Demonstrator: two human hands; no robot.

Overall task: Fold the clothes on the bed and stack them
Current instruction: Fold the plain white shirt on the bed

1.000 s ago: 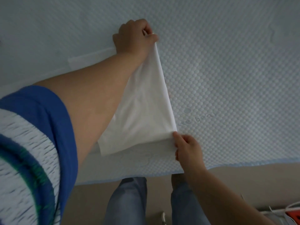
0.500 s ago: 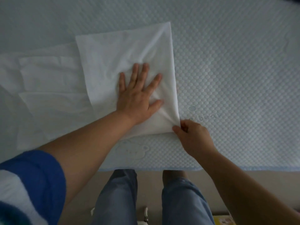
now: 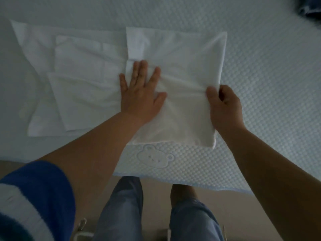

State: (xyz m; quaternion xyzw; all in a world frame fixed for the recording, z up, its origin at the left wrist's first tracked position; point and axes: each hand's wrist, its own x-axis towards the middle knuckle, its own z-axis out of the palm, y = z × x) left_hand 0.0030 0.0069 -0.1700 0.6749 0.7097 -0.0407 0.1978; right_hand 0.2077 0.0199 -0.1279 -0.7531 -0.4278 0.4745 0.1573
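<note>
A white garment [image 3: 187,54] lies folded into a rough rectangle on the pale quilted bed [image 3: 269,84]. My left hand [image 3: 140,94] presses flat on its left part, fingers straight and spread. At the garment's right edge, my right hand [image 3: 224,106] pinches the fabric between thumb and curled fingers, raising small creases toward it. To the left, more white cloth [image 3: 81,87] lies flat in overlapping folded layers, partly under the garment's left edge.
The bed's front edge [image 3: 191,184] runs just in front of my legs, with an embossed bear mark [image 3: 154,158] near it. A dark blue item [image 3: 311,9] shows at the far right corner. Bare floor lies below the bed edge.
The raised flap has been laid down flat. My left hand let go of its corner and slid left while pressing. My right hand moved up along the right edge, still pinching.
</note>
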